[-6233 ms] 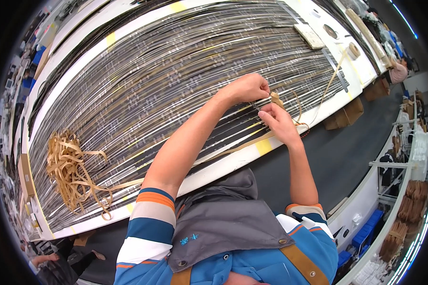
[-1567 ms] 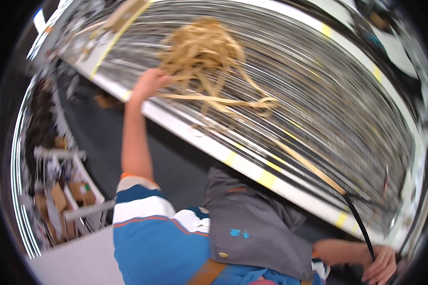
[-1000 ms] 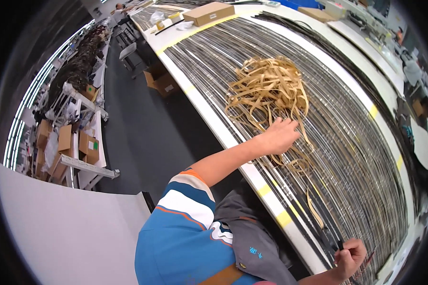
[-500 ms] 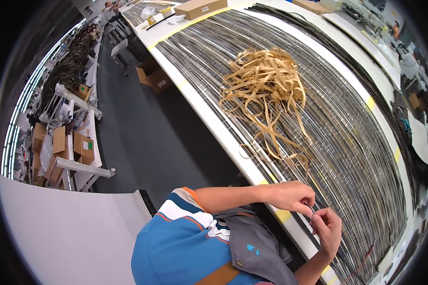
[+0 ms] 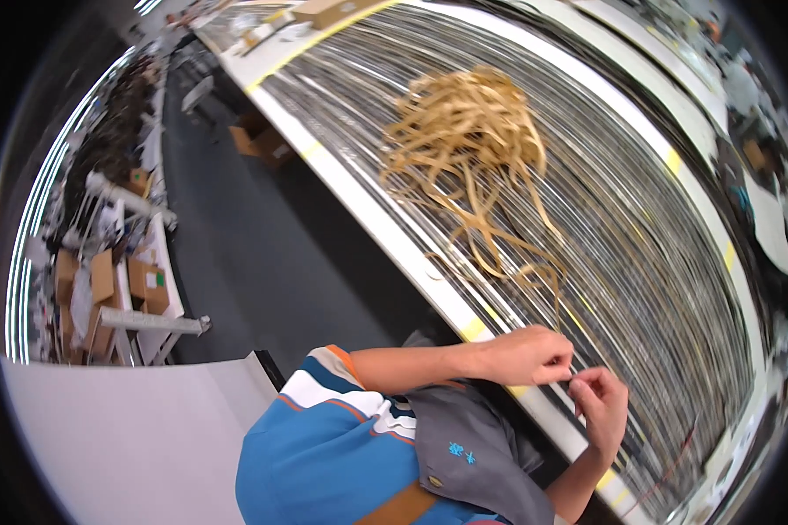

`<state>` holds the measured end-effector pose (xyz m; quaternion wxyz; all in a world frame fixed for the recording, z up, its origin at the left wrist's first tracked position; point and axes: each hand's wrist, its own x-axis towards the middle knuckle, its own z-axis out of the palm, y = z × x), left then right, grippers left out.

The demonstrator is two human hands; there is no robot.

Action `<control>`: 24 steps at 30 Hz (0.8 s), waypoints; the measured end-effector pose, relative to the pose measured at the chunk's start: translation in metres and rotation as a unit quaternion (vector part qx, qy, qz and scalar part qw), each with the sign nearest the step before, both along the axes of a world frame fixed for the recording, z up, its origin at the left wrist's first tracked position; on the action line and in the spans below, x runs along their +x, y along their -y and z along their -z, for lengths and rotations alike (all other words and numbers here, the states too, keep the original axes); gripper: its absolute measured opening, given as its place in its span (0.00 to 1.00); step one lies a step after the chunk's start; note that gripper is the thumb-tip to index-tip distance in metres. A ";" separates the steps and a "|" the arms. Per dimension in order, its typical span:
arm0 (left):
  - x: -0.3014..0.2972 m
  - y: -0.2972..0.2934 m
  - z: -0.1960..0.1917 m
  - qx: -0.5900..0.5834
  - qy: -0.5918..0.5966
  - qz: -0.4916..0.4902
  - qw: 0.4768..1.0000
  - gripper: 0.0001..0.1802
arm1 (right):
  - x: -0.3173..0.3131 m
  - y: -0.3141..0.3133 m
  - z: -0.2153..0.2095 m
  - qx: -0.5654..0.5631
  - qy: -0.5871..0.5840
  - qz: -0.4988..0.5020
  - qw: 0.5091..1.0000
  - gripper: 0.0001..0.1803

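Left hand [image 5: 524,355] and right hand [image 5: 602,404] pinch narrowly, I can't tell what; tugging could knot the ribbon tangle [image 5: 474,118] at eleven o'clock.

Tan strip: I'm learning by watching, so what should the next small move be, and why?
Perhaps part the left hand and right hand slightly: they nearly meet, hiding whatever lies between, and the tan strip runs from the pile toward them.
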<state>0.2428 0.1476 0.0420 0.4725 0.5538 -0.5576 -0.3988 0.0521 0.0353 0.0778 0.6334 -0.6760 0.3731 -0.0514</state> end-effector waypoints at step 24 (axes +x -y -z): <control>0.060 0.051 0.026 0.022 0.437 -0.003 0.899 0.04 | 0.018 0.069 0.013 -0.011 -0.020 0.089 0.996 0.09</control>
